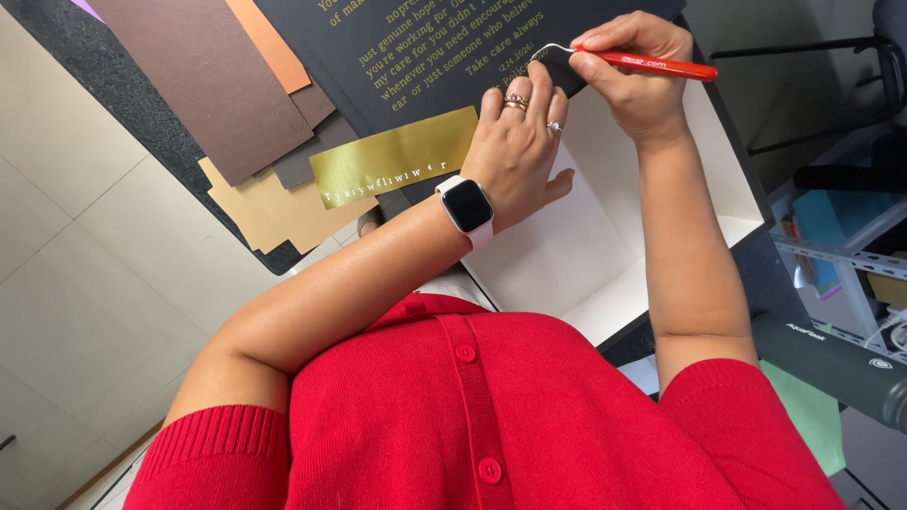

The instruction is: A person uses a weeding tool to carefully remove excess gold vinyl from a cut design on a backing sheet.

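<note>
Gold lettering is already covering most of the black card sheet. The right hand is pinching a red-handled metal hook tool at the last line, while the left hand, fingers pressed together, is flattening the sheet; the gold foil strip lying beside looks partly used.

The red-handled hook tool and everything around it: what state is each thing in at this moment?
Red-handled hook tool: pinched in the right hand, hook tip on the black card.
Left hand: flat, fingers pressing the black card.
Black card: lying flat, gold lettering showing.
Gold strip: lying flat, some letters cut out.
Brown paper sheets: overlapping in a loose pile.
Watch: on the left wrist, screen dark.
</note>
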